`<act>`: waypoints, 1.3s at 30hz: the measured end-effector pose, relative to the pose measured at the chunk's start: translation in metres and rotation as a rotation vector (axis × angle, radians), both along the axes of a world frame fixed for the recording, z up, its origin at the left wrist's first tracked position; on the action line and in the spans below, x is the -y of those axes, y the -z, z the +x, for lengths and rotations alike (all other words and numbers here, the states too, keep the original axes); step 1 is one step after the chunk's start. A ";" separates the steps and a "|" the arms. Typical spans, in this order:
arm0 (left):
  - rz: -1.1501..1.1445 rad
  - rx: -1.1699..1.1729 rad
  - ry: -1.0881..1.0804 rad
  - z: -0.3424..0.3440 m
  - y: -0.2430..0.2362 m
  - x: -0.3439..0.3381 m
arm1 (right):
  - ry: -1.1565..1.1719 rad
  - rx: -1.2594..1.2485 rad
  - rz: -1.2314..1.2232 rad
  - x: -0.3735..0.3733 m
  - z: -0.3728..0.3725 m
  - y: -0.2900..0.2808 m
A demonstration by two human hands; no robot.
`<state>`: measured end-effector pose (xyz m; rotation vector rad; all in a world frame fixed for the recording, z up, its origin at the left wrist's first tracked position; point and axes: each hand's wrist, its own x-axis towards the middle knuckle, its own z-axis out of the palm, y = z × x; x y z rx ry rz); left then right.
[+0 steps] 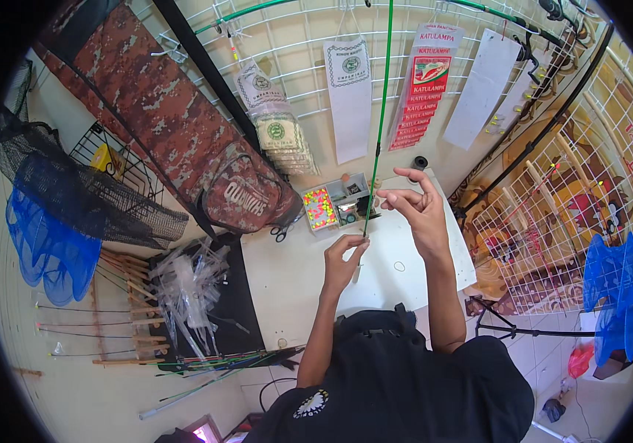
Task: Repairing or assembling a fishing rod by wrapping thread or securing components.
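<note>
— Head view: where's the green rod (381,111)?

— Upright over the white table (294,273), its lower tip pinched in the left hand (342,262).

— And the right hand (418,210)?

— Raised just beside the rod, fingers loosely curled, apparently empty; any thin line between them is too fine to see. Bead box (335,204) behind.

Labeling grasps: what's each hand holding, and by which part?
Left hand pinches the green rod at its lower end. Right hand is raised beside it; whether it holds anything cannot be told.
</note>
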<state>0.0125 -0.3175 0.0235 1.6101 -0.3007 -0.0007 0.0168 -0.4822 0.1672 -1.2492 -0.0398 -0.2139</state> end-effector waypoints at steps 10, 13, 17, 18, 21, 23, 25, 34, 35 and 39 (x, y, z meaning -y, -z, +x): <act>-0.227 -0.128 0.202 -0.001 0.002 0.003 | -0.052 0.061 0.136 0.006 -0.002 0.003; -0.290 -0.101 0.213 0.003 0.008 0.000 | -0.050 0.095 0.162 0.007 -0.004 -0.005; -0.473 -0.138 0.219 0.005 0.011 0.007 | -0.039 0.092 0.166 0.007 -0.003 -0.010; -0.474 -0.138 0.223 0.005 0.011 0.008 | -0.035 0.093 0.165 0.008 -0.003 -0.011; -0.601 -0.176 0.257 0.002 0.011 0.008 | -0.028 0.097 0.153 0.007 -0.004 -0.016; -0.565 -0.154 0.215 0.001 0.012 0.010 | -0.035 0.128 0.126 0.006 -0.003 -0.019; -0.430 -0.126 0.177 0.002 0.013 0.009 | -0.035 0.129 0.131 0.005 -0.002 -0.024; -0.204 -0.079 0.107 -0.004 0.000 0.010 | -0.005 0.105 0.068 0.002 -0.003 -0.044; -0.205 -0.075 0.107 -0.003 0.001 0.011 | -0.005 0.110 0.066 0.002 -0.002 -0.043; -0.184 -0.085 0.126 -0.005 0.002 0.012 | 0.008 0.141 0.036 0.004 0.001 -0.042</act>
